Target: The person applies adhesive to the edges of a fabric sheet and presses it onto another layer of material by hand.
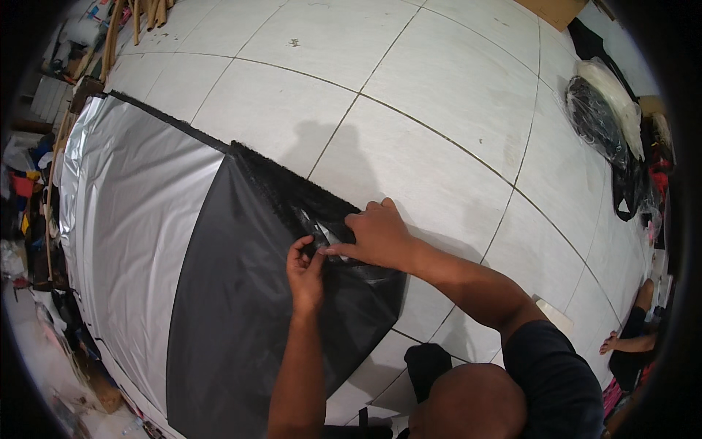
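Observation:
A large sheet of black fabric (241,293) lies on the floor in front of me, with a silver area (135,183) to its left. Near the sheet's right corner, a dark fuzzy edge strip (292,179) runs along its far side, and a small whitish glossy patch (327,233) shows between my hands. My left hand (305,276) pinches the fabric beside this patch with thumb and forefinger. From the right, my right hand (376,235) grips the fabric's edge, its thumb stretched toward my left fingertips. The exact pinch point is partly hidden by the fingers.
White tiles (439,95) surround the sheet. Along the left stand shelves with mixed items, and cardboard tubes (137,18) are at the far left. Plastic-wrapped bundles (596,121) lie at the right. Another person's hand (610,342) and foot show at the lower right.

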Tool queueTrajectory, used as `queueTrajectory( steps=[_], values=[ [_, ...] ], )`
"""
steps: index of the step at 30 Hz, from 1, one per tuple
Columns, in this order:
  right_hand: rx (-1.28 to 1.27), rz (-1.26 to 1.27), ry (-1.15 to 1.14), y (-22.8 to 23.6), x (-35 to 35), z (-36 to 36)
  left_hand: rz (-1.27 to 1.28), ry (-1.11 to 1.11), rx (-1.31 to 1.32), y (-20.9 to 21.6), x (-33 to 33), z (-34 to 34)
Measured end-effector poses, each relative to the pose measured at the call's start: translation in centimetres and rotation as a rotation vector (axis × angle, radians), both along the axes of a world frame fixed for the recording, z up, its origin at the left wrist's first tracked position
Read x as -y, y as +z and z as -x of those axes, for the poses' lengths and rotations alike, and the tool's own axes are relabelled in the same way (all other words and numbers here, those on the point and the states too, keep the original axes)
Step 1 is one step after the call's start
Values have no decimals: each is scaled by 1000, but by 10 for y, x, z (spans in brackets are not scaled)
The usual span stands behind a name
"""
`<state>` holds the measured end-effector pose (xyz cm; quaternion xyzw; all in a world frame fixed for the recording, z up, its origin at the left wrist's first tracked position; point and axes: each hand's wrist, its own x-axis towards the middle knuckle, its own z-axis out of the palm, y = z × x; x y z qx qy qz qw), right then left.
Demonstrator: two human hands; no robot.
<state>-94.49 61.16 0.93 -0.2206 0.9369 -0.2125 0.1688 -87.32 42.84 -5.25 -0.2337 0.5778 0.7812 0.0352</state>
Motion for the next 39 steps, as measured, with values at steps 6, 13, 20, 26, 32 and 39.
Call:
queueTrajectory(
  steps=[6, 13, 20, 26, 32, 39],
  values=[
    [-277, 13, -137, -18, -7, -2, 43, -40, 65, 7, -2, 2],
    [-30, 122, 186, -16, 8, 0, 14, -21, 40, 5, -3, 2],
    [37, 206, 149, -24, -3, 3, 23, -39, 29, -1, 2, 0],
    [44, 17, -8, -6, -12, 0, 16, -34, 25, -2, 1, 0],
    [-85, -2, -91, -11, -2, -5, 27, -62, 41, 0, 2, 0],
    [-421, 108, -120, -13, 6, -3, -10, -22, 66, 8, -2, 2]
  ],
)
